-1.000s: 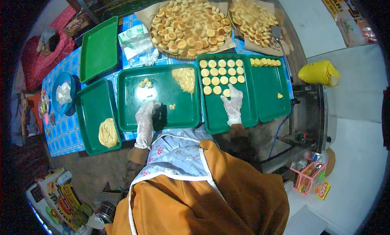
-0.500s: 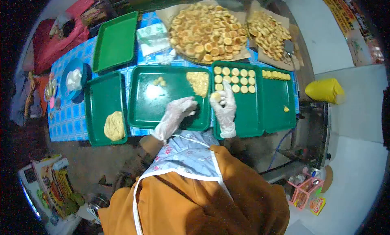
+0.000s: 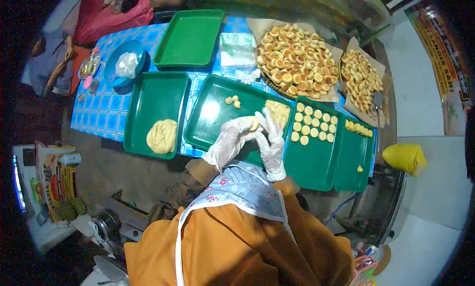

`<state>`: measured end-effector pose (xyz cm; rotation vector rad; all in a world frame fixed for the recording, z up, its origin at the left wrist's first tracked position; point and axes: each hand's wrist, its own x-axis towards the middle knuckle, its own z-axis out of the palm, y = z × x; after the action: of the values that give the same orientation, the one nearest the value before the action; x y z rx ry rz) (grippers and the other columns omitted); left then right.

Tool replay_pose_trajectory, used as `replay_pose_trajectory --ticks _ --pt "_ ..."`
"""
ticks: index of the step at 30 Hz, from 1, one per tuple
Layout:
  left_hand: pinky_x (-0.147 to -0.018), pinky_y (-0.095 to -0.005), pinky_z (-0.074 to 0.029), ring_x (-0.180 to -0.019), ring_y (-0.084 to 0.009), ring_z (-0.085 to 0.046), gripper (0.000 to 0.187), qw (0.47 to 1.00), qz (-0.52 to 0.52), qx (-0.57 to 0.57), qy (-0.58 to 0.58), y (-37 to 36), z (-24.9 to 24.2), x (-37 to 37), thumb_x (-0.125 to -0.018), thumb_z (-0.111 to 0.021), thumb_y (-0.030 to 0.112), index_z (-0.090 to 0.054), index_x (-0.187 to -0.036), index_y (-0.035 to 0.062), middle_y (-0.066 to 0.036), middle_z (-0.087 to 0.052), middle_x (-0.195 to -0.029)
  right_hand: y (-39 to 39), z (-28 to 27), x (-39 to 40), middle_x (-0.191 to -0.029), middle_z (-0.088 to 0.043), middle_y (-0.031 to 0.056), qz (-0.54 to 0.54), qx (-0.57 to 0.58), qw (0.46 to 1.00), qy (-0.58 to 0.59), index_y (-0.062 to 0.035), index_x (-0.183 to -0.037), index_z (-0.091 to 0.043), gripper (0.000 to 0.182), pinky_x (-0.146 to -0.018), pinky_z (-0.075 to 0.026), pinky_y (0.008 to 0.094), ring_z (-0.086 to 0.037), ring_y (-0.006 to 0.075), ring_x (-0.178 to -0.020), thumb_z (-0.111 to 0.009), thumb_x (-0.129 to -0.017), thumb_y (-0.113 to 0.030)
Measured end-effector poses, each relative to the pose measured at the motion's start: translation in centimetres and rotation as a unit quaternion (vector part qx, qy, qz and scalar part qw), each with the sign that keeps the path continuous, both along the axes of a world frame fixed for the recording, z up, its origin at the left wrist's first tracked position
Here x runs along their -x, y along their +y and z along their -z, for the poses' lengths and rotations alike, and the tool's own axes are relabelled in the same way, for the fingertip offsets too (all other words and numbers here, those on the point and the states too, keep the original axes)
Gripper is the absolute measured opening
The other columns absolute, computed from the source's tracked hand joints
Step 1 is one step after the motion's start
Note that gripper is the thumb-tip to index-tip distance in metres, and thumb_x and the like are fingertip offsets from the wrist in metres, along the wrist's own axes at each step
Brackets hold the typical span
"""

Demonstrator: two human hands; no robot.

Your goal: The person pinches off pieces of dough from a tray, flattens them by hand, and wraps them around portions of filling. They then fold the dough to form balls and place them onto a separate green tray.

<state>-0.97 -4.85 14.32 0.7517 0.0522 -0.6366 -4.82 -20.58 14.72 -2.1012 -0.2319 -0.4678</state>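
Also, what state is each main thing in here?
Left hand in translucent glove, fingers curled
Right hand in translucent glove, fingers partly spread
Small pale-yellow dough piece, at left fingertips
Large pale-yellow dough lump, one rounded mass
Pale-yellow round dough pieces, set in rows
Browned round pastries, heaped
Yellow plastic bag, bulging

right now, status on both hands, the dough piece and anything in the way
Left hand pinching dough piece. Right hand close beside it, contact unclear. Both over a green tray; nothing visibly in the way.

Glossy plastic tray (image 3: 208, 123), smooth dough (image 3: 162, 136), crinkled translucent plastic gloves (image 3: 229, 143), cloth apron (image 3: 232, 189), matt paper (image 3: 258, 26)
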Motion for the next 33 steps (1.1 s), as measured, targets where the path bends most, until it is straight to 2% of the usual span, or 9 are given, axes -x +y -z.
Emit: replay_pose_trajectory --ticks 3,5,10,14,17,23,27,30,33 --pt "-0.099 -0.0353 -0.052 -0.108 -0.0235 -0.065 0.03 1.0 0.002 -0.017 -0.019 0.5 -1.7 -0.5 -0.1 -0.061 0.021 -0.064 -0.121 0.0002 -0.011 -0.068 -0.114 1.2 -1.5 -0.3 -0.146 -0.056 0.0205 0.0 0.028 1.0 0.009 0.0032 -0.148 -0.048 0.065 -0.111 -0.037 0.0443 -0.057 0.0352 -0.125 -0.065 -0.088 -0.013" --pt "-0.098 -0.0427 -0.049 -0.106 -0.0333 -0.063 0.019 0.792 -0.02 -0.363 -0.489 2.0 -0.4 -1.3 -0.089 -0.062 0.008 -0.067 -0.107 0.0035 -0.016 -0.066 -0.108 2.0 0.1 -0.9 -0.142 -0.059 0.021 -0.037 0.042 0.998 -0.021 0.002 -0.147 -0.05 0.064 -0.113 -0.037 0.0452 -0.055 0.0364 -0.128 -0.066 -0.087 -0.013" --pt "-0.093 -0.0429 -0.05 -0.102 -0.0357 -0.062 0.017 0.773 -0.12 -0.335 -0.525 3.4 0.4 -1.1 -0.09 -0.062 0.007 -0.064 -0.106 0.0003 -0.017 -0.063 -0.103 4.0 1.8 -1.7 -0.156 -0.045 0.0224 -0.066 -0.121 0.989 0.055 0.0026 -0.153 -0.041 0.07 -0.116 -0.031 0.045 -0.047 0.0357 -0.138 -0.064 -0.091 -0.018" --pt "-0.092 -0.0401 -0.051 -0.102 -0.0269 -0.064 0.018 0.784 -0.085 -0.379 -0.484 4.8 1.4 -1.0 -0.098 -0.058 0.008 -0.064 -0.111 -0.0015 -0.015 -0.066 -0.108 6.0 1.0 -2.0 -0.154 -0.048 0.023 -0.044 -0.09 0.995 0.016 0.0039 -0.156 -0.036 0.073 -0.113 -0.035 0.042 -0.047 0.0345 -0.136 -0.063 -0.097 -0.029" --pt "-0.099 -0.0384 -0.049 -0.106 -0.0258 -0.064 0.026 0.982 -0.096 -0.035 -0.159 3.3 5.3 -1.5 -0.1 -0.053 0.016 -0.062 -0.118 -0.0016 -0.014 -0.067 -0.113 7.3 0.8 -2.3 -0.147 -0.055 0.0226 -0.087 -0.065 0.994 0.015 0.0054 -0.156 -0.035 0.077 -0.108 -0.039 0.0418 -0.054 0.032 -0.124 -0.063 -0.097 -0.035" --pt "-0.09 -0.0315 -0.052 -0.105 -0.0205 -0.063 0.023 0.877 -0.119 -0.241 -0.399 5.6 3.3 -1.6 -0.103 -0.05 0.01 -0.061 -0.122 0.0016 -0.007 -0.065 -0.112 8.6 0.8 -3.5 -0.14 -0.058 0.0214 -0.109 -0.016 0.994 -0.001 0.0061 -0.156 -0.033 0.072 -0.104 -0.041 0.0401 -0.056 0.0333 -0.121 -0.059 -0.099 -0.029" --pt "-0.083 -0.0289 -0.05 -0.095 -0.0176 -0.063 0.023 0.984 -0.109 0.126 0.058 4.6 7.5 -3.2 -0.105 -0.049 0.016 -0.066 -0.113 0.0023 -0.006 -0.066 -0.11 8.0 2.3 -4.6 -0.152 -0.046 0.0236 -0.121 0.04 0.992 0.007 0.0021 -0.158 -0.033 0.066 -0.105 -0.044 0.0405 -0.057 0.032 -0.126 -0.058 -0.101 -0.022" --pt "-0.088 -0.026 -0.054 -0.102 -0.0164 -0.064 0.025 0.852 -0.054 -0.354 -0.383 7.7 3.9 -1.2 -0.108 -0.048 0.015 -0.059 -0.127 0.0047 -0.004 -0.065 -0.113 8.4 1.9 -4.2 -0.159 -0.037 0.022 -0.153 -0.041 0.987 0.03 0.0012 -0.159 -0.03 0.065 -0.111 -0.041 0.0402 -0.049 0.0333 -0.14 -0.057 -0.103 -0.019" --pt "-0.087 -0.0271 -0.054 -0.101 -0.0167 -0.064 0.026 0.985 -0.074 0.15 -0.033 6.1 8.2 -2.3 -0.107 -0.047 0.015 -0.059 -0.127 0.0039 -0.004 -0.065 -0.113 9.0 3.0 -3.7 -0.151 -0.05 0.0233 -0.1 -0.154 0.983 0.027 0.0056 -0.154 -0.038 0.062 -0.108 -0.043 0.0405 -0.058 0.034 -0.128 -0.058 -0.101 -0.02"
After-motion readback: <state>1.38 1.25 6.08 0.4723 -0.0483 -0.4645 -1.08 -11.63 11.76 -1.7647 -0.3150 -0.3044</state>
